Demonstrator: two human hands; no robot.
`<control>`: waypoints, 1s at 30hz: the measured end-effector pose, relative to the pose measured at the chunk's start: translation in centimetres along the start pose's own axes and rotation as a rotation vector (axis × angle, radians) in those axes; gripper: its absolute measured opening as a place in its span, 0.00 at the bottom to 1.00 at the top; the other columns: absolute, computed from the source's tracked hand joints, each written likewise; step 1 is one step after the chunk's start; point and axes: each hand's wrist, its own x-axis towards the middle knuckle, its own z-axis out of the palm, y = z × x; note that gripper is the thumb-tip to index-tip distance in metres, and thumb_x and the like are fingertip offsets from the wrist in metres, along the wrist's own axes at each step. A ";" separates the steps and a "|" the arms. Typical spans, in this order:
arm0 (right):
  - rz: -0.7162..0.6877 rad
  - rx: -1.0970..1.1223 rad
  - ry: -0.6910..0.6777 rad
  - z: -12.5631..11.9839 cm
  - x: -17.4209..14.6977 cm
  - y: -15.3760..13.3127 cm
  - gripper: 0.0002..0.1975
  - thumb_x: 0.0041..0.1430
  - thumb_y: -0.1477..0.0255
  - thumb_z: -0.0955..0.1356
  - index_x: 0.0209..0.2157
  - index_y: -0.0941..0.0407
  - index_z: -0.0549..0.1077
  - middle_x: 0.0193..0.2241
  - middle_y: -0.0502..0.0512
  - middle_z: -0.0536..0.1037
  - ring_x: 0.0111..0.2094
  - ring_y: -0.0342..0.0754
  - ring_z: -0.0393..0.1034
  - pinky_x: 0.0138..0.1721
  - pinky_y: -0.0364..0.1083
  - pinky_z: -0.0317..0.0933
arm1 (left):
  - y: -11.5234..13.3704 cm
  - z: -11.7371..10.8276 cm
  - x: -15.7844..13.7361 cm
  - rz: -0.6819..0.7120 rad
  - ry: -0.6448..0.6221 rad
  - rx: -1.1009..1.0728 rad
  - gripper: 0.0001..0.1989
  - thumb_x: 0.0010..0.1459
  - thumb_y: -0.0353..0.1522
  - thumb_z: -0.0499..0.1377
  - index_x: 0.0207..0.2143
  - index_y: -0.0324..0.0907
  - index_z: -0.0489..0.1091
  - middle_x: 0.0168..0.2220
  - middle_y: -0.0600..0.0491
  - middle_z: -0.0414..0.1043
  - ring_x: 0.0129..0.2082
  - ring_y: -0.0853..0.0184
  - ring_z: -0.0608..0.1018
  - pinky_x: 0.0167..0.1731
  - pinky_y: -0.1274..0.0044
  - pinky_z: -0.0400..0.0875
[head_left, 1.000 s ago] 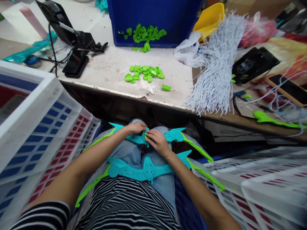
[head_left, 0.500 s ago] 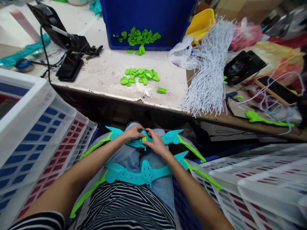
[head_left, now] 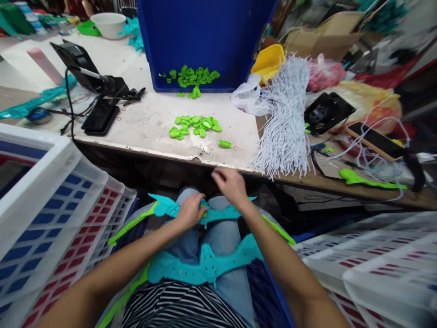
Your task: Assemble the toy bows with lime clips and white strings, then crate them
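Observation:
Across my lap lie two toy bows of teal plastic with bright green limbs. My left hand [head_left: 191,210] is closed around the middle of the farther toy bow [head_left: 223,214], where a small green piece [head_left: 204,208] shows by the fingertips. The nearer toy bow [head_left: 209,264] rests closer to my striped shirt, untouched by either hand's fingers. My right hand [head_left: 231,184] is raised off the bow, just short of the table edge. Its fingers are loosely bent and slightly apart, with nothing seen in them. My right forearm covers part of both bows' right sides.
Small green plastic pieces [head_left: 196,125] lie on the white table [head_left: 143,143], with more in the tipped blue bin [head_left: 205,41]. A bundle of white cords [head_left: 285,123] hangs over the table edge. White baskets stand left [head_left: 73,196] and right [head_left: 382,273]. A phone [head_left: 100,119] lies left.
My right hand has let go of the farther bow and moved up and forward toward the table. The left hand stays on the bow's middle. The view has tilted up slightly.

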 end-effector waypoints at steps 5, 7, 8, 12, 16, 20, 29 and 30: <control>0.036 -0.192 0.207 -2.1 9.4 1.2 0.11 0.56 0.71 0.65 0.40 0.59 0.74 0.44 0.65 0.72 0.48 0.60 0.60 0.49 0.57 0.57 | 1.2 2.1 -3.9 0.132 -0.024 0.258 0.30 0.48 0.30 0.65 0.54 0.40 0.64 0.62 0.38 0.56 0.62 0.48 0.59 0.57 0.57 0.59; 0.002 -0.212 0.183 -2.3 11.2 1.8 0.08 0.57 0.72 0.65 0.37 0.58 0.74 0.40 0.63 0.74 0.45 0.59 0.61 0.46 0.55 0.59 | 0.8 2.0 -3.9 0.141 -0.113 0.344 0.31 0.47 0.26 0.64 0.55 0.40 0.63 0.63 0.39 0.55 0.62 0.48 0.59 0.55 0.58 0.61; -0.030 -0.205 0.171 -2.5 11.6 2.2 0.09 0.58 0.72 0.63 0.37 0.57 0.74 0.39 0.62 0.74 0.43 0.57 0.62 0.45 0.54 0.59 | 0.7 1.6 -3.6 0.146 -0.152 0.356 0.30 0.48 0.24 0.62 0.55 0.40 0.63 0.63 0.39 0.55 0.62 0.49 0.60 0.55 0.60 0.61; -0.239 -0.220 -0.062 -4.9 11.2 3.4 0.11 0.60 0.71 0.62 0.40 0.55 0.76 0.35 0.56 0.74 0.36 0.50 0.65 0.40 0.47 0.59 | 0.7 -1.7 -0.4 0.172 -0.274 0.244 0.24 0.49 0.29 0.60 0.51 0.39 0.68 0.55 0.42 0.67 0.53 0.55 0.70 0.51 0.68 0.65; -0.334 -0.246 -0.426 -6.7 10.6 4.2 0.07 0.55 0.72 0.67 0.33 0.54 0.78 0.29 0.52 0.72 0.29 0.45 0.65 0.35 0.43 0.57 | 0.9 -4.5 3.9 0.110 -0.592 0.054 0.12 0.49 0.40 0.60 0.30 0.39 0.73 0.26 0.54 0.70 0.27 0.67 0.71 0.29 0.78 0.63; -0.198 -0.220 -0.276 -6.3 10.0 5.1 0.15 0.48 0.73 0.71 0.41 0.55 0.76 0.33 0.53 0.73 0.33 0.46 0.66 0.37 0.43 0.59 | 0.7 -4.2 6.3 0.006 -0.720 0.018 0.15 0.50 0.42 0.59 0.20 0.39 0.67 0.18 0.59 0.60 0.21 0.72 0.61 0.22 0.79 0.52; -0.020 -0.162 0.195 -2.8 7.4 6.2 0.14 0.54 0.64 0.69 0.39 0.57 0.76 0.36 0.59 0.70 0.39 0.54 0.66 0.44 0.52 0.62 | 0.2 -1.9 5.5 0.002 -0.585 0.063 0.17 0.53 0.43 0.55 0.32 0.37 0.73 0.27 0.54 0.72 0.27 0.68 0.70 0.26 0.80 0.57; -0.016 -0.161 0.216 -2.5 7.3 6.1 0.12 0.54 0.65 0.68 0.38 0.57 0.77 0.36 0.60 0.71 0.40 0.55 0.66 0.45 0.53 0.62 | 0.2 -1.8 5.4 0.007 -0.571 0.052 0.18 0.53 0.43 0.55 0.33 0.37 0.74 0.29 0.53 0.73 0.28 0.68 0.70 0.26 0.80 0.58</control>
